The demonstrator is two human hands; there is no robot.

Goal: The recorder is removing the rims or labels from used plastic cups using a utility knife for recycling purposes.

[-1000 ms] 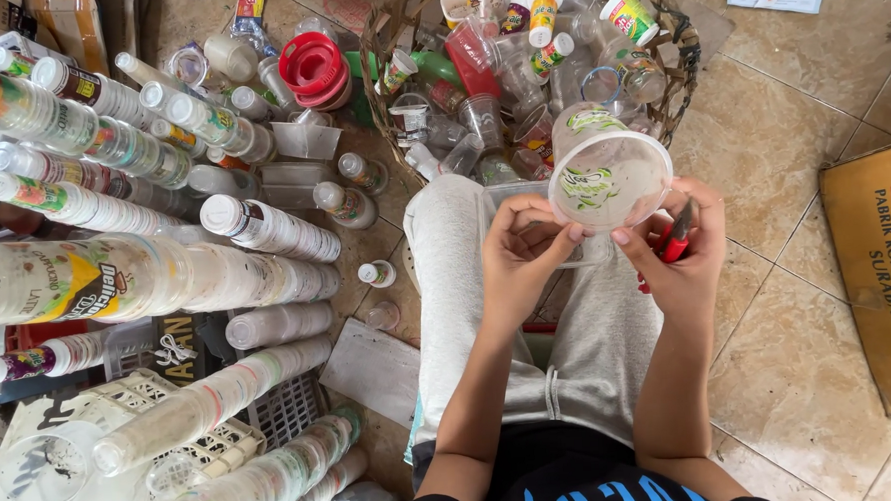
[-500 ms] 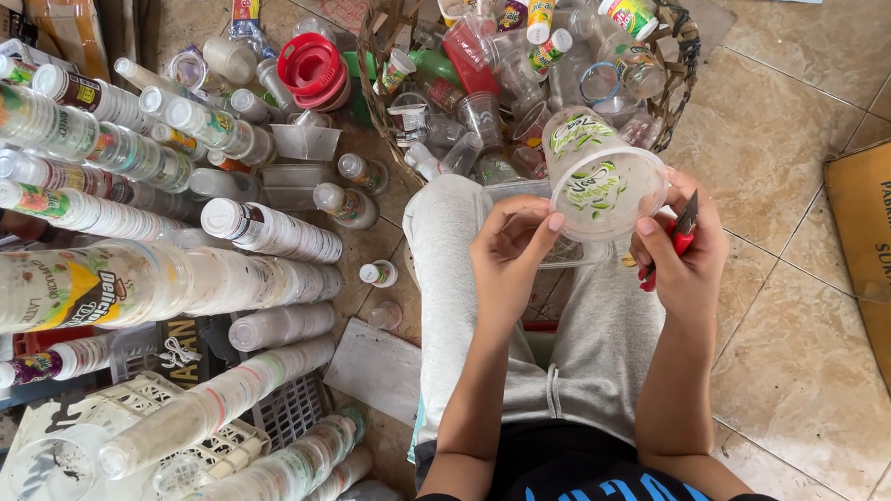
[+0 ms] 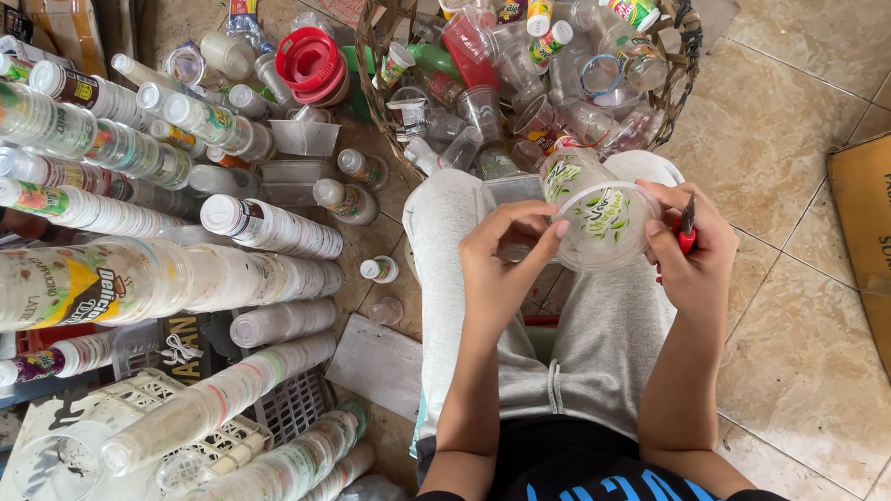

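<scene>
Clear plastic, printed with green leaves: the cup [image 3: 605, 225] sits between both hands above the person's grey-trousered lap, its open mouth turned toward the camera. Left hand [image 3: 501, 263] curls its fingers [image 3: 536, 216] narrowly onto the cup's rim at the near-left edge. Right hand [image 3: 694, 260] cradles the cup's right side, its fingers closed around a small red-handled cutter [image 3: 685, 228] whose blade points up. Just beyond the knees stands a wire basket [image 3: 683, 65] heaped with loose cups. Long nested cup stacks [image 3: 222, 396] lie on the tiled floor to the left.
</scene>
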